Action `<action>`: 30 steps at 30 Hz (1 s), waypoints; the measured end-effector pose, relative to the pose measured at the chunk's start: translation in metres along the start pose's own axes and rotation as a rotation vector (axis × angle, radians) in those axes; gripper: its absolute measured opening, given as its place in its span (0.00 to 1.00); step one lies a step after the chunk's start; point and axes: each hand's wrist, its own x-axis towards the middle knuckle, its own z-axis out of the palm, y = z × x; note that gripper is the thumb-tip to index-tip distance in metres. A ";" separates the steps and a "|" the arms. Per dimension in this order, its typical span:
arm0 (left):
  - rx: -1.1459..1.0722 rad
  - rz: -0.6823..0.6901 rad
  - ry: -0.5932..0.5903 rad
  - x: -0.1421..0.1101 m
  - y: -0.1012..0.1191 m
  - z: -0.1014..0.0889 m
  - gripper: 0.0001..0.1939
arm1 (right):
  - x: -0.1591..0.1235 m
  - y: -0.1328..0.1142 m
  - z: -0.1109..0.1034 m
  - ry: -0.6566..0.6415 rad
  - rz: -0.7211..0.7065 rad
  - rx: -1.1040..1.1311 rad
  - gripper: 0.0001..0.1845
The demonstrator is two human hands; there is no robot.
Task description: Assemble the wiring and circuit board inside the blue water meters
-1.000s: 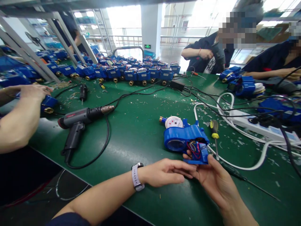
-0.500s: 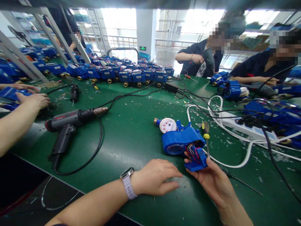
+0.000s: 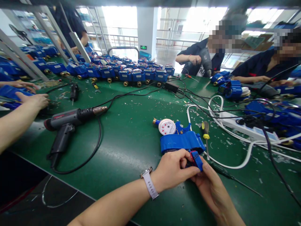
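Observation:
My right hand [image 3: 211, 182] grips a small blue plastic housing [image 3: 197, 160] with thin wires at its opening. My left hand [image 3: 175, 169], with a watch on the wrist, has come against the same part, its fingers curled at the wires and thumb along the near side. Just beyond lies a larger blue meter casing [image 3: 180, 141]. Behind that casing is a water meter [image 3: 167, 126] with a round white dial and a brass end. Right of the casing, a yellow-and-black screwdriver [image 3: 205, 135] lies on the bench. What the left fingertips pinch is partly hidden.
A heat gun [image 3: 68, 121] with its black cable lies on the green bench at left. A white power strip [image 3: 249, 125] and tangled cords stretch along the right. Several blue meters [image 3: 131, 75] line the back. Co-workers' hands [image 3: 35, 102] are at the far left; others work opposite.
My left hand has moved right and closed onto the small blue housing in my right hand. The housing has turned a little. Across the bench, a co-worker's heat gun now points down.

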 end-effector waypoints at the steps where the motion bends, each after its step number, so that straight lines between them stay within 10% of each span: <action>1: -0.008 0.016 0.013 0.000 -0.001 0.000 0.12 | 0.000 0.001 0.000 0.004 -0.001 0.000 0.21; 11: 0.050 0.298 0.189 -0.002 -0.006 -0.005 0.04 | -0.005 0.008 -0.003 0.043 -0.020 -0.056 0.30; 18: -0.061 0.080 0.049 -0.002 -0.012 -0.007 0.06 | -0.003 0.002 0.004 0.096 -0.086 -0.245 0.41; 30: 0.102 0.113 -0.087 -0.005 -0.001 -0.033 0.12 | -0.004 0.001 0.000 0.049 -0.152 -0.350 0.42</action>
